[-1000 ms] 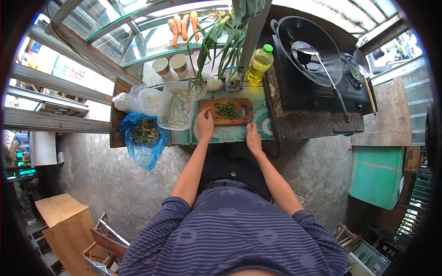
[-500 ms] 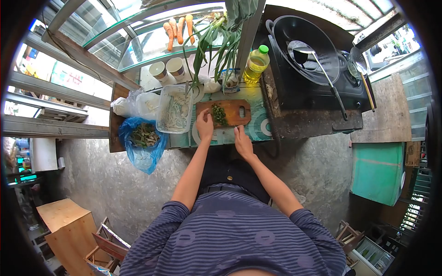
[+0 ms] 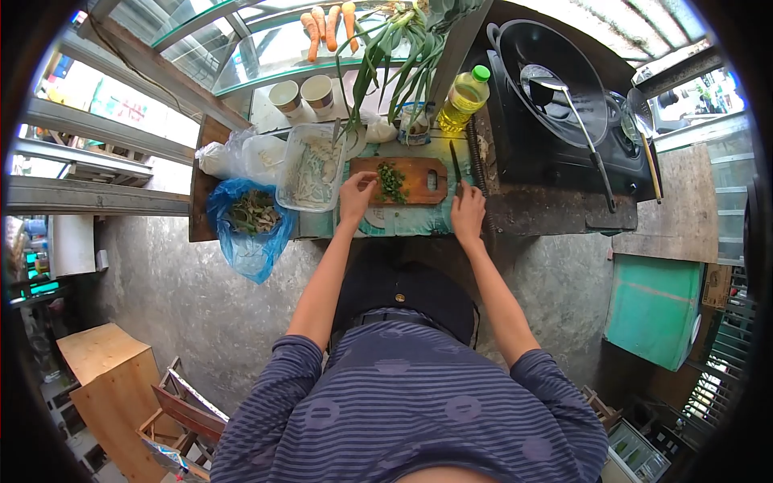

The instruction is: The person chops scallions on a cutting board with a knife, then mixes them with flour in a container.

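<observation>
Knife [image 3: 455, 161] sits gripped in my right fingers [image 3: 473, 196] beside the board [image 3: 416, 187], likely to spare my left fingers [image 3: 366, 179], bent near chopped greens [image 3: 392, 180], grip unclear.

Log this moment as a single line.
left hand: at left end of wooden cutting board | right hand: gripping knife, right of board | chopped greens: heaped on board

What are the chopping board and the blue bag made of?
The chopping board looks like wood, fairly smooth: it's unevenly reddish-brown. The blue bag seems to be thin, shiny plastic: it's crinkled and looks partly see-through.
</observation>
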`<state>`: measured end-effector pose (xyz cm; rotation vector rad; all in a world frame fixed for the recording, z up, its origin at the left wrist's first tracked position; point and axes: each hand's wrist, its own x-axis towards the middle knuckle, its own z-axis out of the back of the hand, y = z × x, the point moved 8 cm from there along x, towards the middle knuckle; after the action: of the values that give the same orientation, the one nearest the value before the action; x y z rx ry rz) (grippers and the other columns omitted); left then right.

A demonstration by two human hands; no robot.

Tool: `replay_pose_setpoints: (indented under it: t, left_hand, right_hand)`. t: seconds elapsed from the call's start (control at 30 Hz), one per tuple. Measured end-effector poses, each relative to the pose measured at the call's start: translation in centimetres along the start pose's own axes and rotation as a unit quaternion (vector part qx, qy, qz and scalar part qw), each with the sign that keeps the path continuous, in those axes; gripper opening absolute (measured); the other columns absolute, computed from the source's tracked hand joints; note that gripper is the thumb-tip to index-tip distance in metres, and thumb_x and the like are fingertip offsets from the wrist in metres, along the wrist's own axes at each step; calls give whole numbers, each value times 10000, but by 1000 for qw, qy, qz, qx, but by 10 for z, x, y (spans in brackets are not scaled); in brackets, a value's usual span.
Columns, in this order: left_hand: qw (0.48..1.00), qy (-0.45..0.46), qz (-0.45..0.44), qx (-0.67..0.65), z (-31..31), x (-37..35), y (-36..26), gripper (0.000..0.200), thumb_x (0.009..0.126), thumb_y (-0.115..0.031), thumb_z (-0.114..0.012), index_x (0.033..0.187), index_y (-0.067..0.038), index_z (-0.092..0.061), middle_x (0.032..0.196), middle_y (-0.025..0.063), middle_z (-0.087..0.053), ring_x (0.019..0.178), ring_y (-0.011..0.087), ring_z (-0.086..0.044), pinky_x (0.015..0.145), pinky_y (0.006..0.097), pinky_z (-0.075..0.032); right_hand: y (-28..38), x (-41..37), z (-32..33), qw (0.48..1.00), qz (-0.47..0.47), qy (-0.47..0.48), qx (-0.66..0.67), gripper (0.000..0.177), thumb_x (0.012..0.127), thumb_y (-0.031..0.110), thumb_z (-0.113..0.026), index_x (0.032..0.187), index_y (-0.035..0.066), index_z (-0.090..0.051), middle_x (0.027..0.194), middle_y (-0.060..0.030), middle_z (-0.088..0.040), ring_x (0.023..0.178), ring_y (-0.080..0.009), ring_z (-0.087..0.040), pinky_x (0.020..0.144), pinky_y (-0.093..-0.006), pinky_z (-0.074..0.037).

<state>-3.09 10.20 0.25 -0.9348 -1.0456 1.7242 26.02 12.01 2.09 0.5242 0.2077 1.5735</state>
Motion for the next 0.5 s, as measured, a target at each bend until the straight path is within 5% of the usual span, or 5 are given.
replay_pose_setpoints:
  t: [0.17,0.5]
  left_hand:
    - [995,12,-88,51,-4,13,-12,188,816,-41,-668,999,-61,-702,882,90,-654,785,209,-651,730,330,-520]
    - [996,2,-68,52,3,9,3,204,841,-47,-646,1035,-68,-702,898,70,-692,784,163,-652,695,291,-502]
  right_hand:
    - [94,-28,-25,952,282,110,41,171,829,150,-624,996,112,-632,925,-23,-597,942,-228,-561,784,-405,-392]
    - [118,-41,-50,938,302,160,53,92,802,138,-661,889,109,-664,860,-29,-615,881,-212,-579,750,-348,-391]
